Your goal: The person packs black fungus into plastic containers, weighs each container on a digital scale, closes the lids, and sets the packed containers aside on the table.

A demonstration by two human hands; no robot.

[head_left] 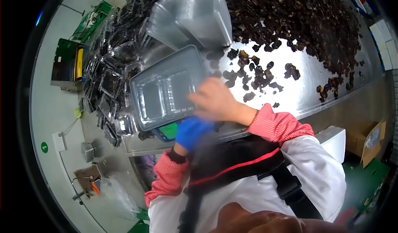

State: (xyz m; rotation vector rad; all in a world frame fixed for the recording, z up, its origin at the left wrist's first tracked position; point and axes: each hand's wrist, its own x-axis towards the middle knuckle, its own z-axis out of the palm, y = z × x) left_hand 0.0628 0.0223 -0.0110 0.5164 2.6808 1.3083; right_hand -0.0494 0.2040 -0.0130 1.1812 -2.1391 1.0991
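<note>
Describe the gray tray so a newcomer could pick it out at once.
On the metal table, look between the heaped clear plastic packs on the left and the loose dark pieces on the right. Just below the tall stack of clear containers is a rounded-corner gray tray. Its opaque gray sets it apart from the see-through plastic around it.
</note>
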